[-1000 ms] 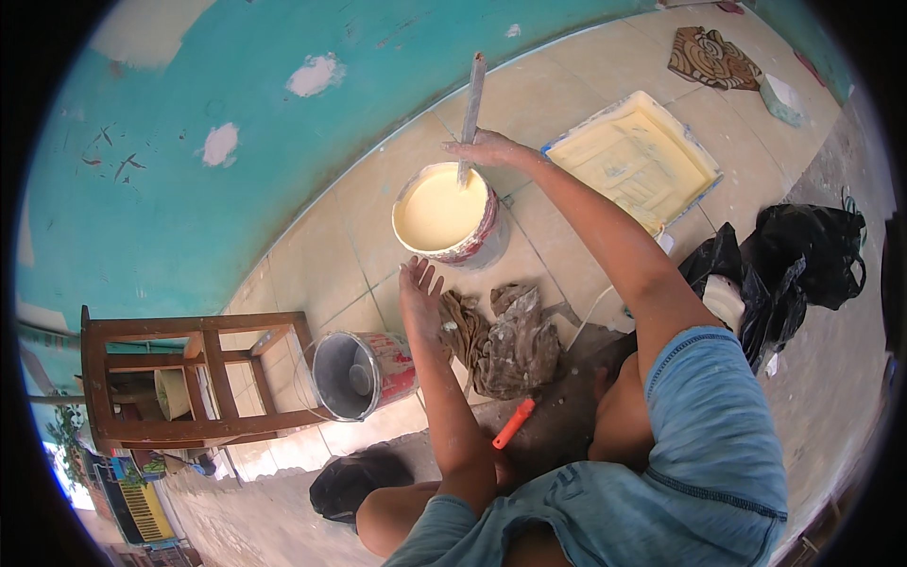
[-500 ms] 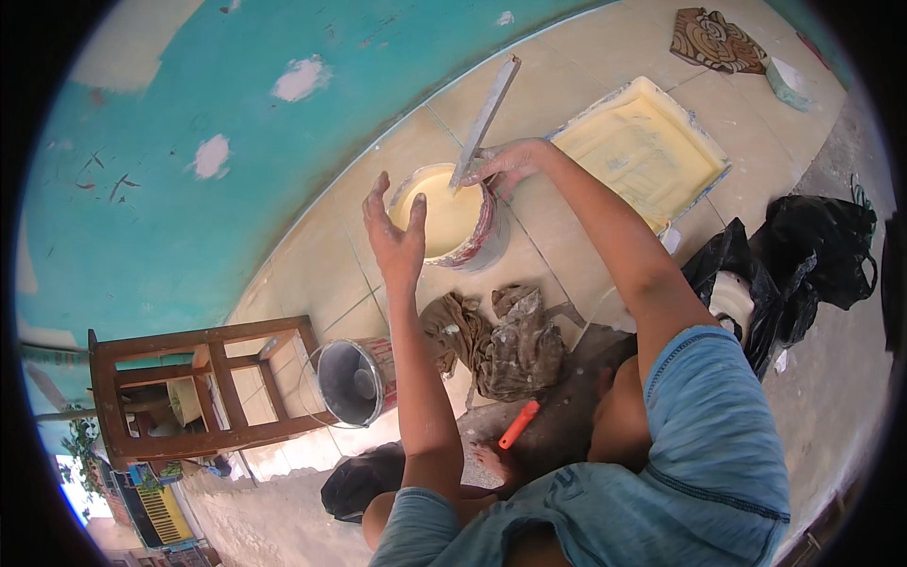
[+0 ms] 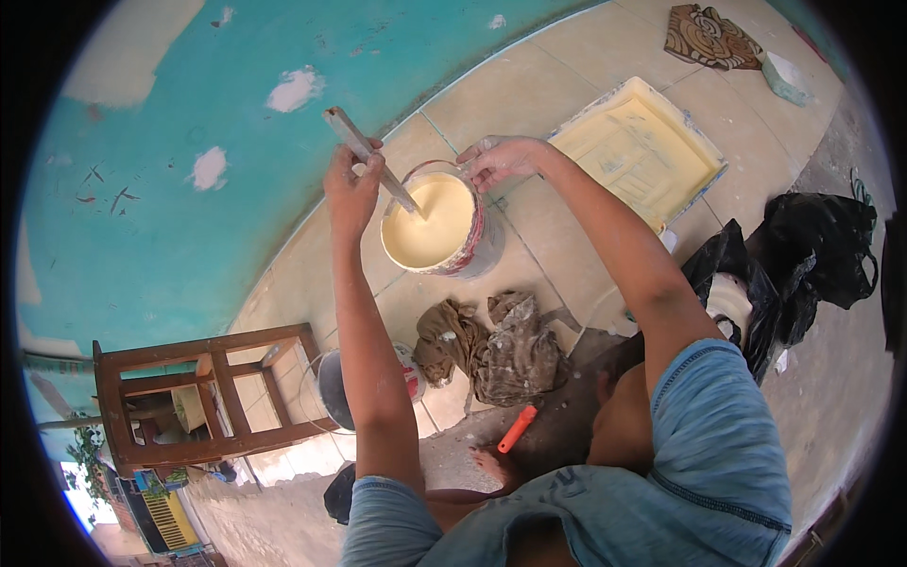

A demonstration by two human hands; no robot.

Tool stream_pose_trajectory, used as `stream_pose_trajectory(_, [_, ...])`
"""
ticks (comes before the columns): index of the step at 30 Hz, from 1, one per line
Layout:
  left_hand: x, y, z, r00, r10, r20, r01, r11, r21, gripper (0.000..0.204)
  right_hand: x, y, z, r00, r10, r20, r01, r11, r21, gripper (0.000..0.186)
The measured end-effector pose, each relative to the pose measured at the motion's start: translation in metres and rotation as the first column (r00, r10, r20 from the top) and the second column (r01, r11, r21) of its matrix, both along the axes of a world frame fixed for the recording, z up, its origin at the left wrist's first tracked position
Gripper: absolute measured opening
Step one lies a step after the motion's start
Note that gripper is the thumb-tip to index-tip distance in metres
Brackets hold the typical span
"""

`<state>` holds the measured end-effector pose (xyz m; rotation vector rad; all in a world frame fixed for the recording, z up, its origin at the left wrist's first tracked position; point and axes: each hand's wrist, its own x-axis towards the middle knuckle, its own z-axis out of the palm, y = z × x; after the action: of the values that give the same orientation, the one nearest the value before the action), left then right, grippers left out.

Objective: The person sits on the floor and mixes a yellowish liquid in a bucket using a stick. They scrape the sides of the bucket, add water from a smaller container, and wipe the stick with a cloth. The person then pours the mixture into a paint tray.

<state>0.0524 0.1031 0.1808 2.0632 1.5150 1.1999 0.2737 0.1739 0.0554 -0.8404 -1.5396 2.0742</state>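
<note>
My left hand is closed around a flat, grey, paint-stained stick. The stick leans to the left, its lower end dipped in pale yellow paint. That paint nearly fills a round bucket with red and white smeared sides, standing on the tiles. At the bucket's far right rim, my right hand has its fingers bent and pressed against the edge beside the wire handle. Whether they grip the rim or the handle itself is hard to make out.
Right of the bucket lies a paint tray coated in yellow. Crumpled brown cloths and an orange-handled tool lie nearer me. A second bucket and a wooden frame stand left, black bags right, a turquoise wall beyond.
The stick has passed from my right hand to my left and now tilts left instead of right. My left hand has moved left and closed on it; my right stays by the bucket rim.
</note>
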Motion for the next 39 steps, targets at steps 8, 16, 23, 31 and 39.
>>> stream_pose_trajectory(8, [-0.07, -0.074, -0.022, 0.88, 0.294, 0.373, -0.26, 0.956, -0.139, 0.031, -0.074, -0.03, 0.045, 0.981, -0.142, 0.135, 0.082, 0.923, 0.376, 0.03])
stream_pose_trajectory(16, [-0.083, -0.13, -0.084, 0.588, 0.278, 0.76, -0.093, 0.956, -0.278, 0.047, -0.148, -0.056, 0.055, 0.989, -0.093, -0.114, 0.095, 0.995, 0.015, 0.033])
stream_pose_trajectory(23, [-0.063, -0.136, -0.146, 0.501, 0.463, 0.731, 0.232, 0.742, -0.629, 0.05, -0.131, -0.066, 0.072, 0.957, -0.285, -0.046, 0.288, 0.956, 0.058, 0.044])
stream_pose_trajectory(31, [-0.043, -0.121, -0.149, 0.283, 0.504, 0.816, 0.087, 0.834, -0.545, 0.039, -0.117, -0.075, 0.082, 0.948, -0.315, 0.03, 0.304, 0.932, 0.197, 0.05])
stream_pose_trajectory(39, [-0.016, -0.114, -0.141, 0.376, 0.528, 0.762, -0.031, 0.829, -0.559, 0.028, -0.082, -0.075, 0.095, 0.95, -0.311, -0.007, 0.305, 0.925, 0.229, 0.057])
